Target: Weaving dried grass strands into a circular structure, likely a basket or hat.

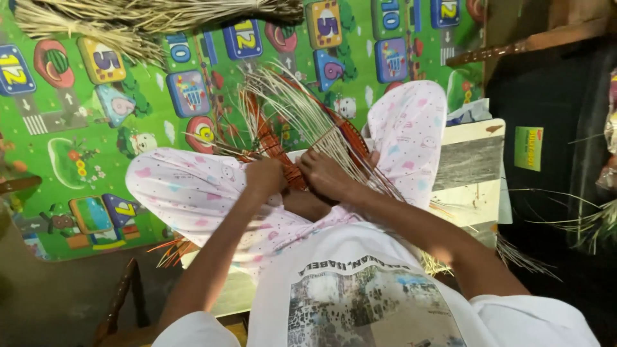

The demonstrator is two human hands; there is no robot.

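A half-woven basket [276,138] of orange-brown and pale reed strips rests on my lap between my knees, with long loose strips [292,96] fanning up and away from it. My left hand [265,177] grips the woven edge on the left side. My right hand [328,175] pinches the weave and a bundle of pale strips just to the right. Both hands are close together, fingers closed on the work. My legs in pink patterned trousers [186,186] flank the basket.
A green children's play mat [83,128] covers the floor. A bundle of dry reeds [141,19] lies at the top. A pale board [469,167] sits to the right; more loose strips [578,222] lie at the far right. Orange strips [170,250] poke out under my left leg.
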